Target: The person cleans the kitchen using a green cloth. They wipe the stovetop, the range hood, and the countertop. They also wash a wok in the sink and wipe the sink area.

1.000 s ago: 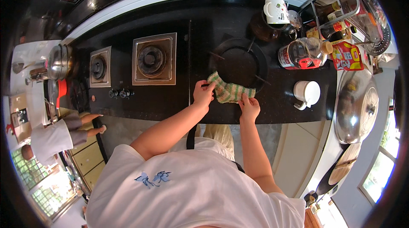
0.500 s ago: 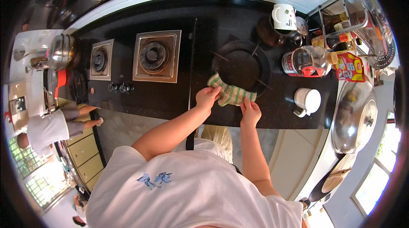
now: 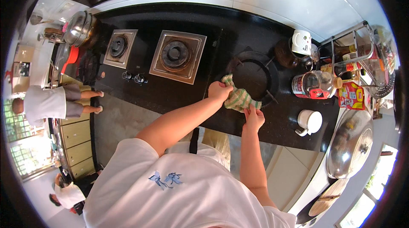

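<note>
A green-and-beige striped cloth [image 3: 239, 99] is stretched between my two hands, over the front part of the black counter. My left hand [image 3: 219, 91] pinches its upper left corner, fingers closed. At the opposite, lower right end, my right hand [image 3: 254, 118] grips it between thumb and fingers. The cloth looks crumpled and sags between them. Just beyond it a round black burner grate [image 3: 273, 74] with prongs lies on the counter [image 3: 204, 113]; the cloth overlaps its near left edge in view, and I cannot tell whether they touch.
Left stand two gas burners [image 3: 177, 56] on square metal plates. To the right are a white mug [image 3: 309, 121], a large bottle [image 3: 313, 84], a second mug [image 3: 301, 42], a wire rack [image 3: 349, 43] and a glass-like lid [image 3: 351, 143]. Two other people [image 3: 47, 104] are at far left.
My hands have come closer together, and the cloth is more bunched. The whole view has shifted and tilted, so the counter appears farther right and lower.
</note>
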### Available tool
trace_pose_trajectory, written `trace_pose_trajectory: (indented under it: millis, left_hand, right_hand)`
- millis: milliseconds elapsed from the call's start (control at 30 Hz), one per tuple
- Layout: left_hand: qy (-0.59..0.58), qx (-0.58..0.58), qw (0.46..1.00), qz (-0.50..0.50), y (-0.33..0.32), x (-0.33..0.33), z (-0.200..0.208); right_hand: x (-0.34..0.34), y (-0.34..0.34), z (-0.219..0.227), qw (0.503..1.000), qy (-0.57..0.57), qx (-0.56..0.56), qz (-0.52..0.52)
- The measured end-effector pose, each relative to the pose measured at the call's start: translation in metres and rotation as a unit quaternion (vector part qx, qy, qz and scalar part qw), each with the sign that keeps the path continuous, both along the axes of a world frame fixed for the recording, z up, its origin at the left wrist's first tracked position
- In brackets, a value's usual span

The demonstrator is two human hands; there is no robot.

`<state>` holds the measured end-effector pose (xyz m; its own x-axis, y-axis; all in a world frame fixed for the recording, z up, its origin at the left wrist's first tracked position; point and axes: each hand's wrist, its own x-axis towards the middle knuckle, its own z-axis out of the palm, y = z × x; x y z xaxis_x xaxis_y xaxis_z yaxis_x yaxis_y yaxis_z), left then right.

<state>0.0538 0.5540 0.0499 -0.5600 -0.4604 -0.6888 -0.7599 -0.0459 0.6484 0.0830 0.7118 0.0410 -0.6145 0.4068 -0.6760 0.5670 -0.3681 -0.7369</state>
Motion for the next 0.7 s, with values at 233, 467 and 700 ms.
trace_pose_trajectory:
  millis: [233, 467, 700]
  left_hand:
    - [-0.007, -0.096, 0.995, -0.035, -0.064, -0.013, 0.031]
    - [0.084, -0.239, 0.966, -0.049, -0.133, 0.005, 0.056]
    - [0.047, -0.211, 0.976, -0.020, -0.225, 0.042, 0.062]
  right_hand:
    - [-0.023, -0.055, 0.022, 0.997, -0.009, -0.047, 0.055]
    - [-0.021, -0.132, 0.027, 0.993, -0.012, -0.096, 0.068]
    - [-0.004, -0.221, 0.038, 0.988, -0.022, -0.054, 0.145]
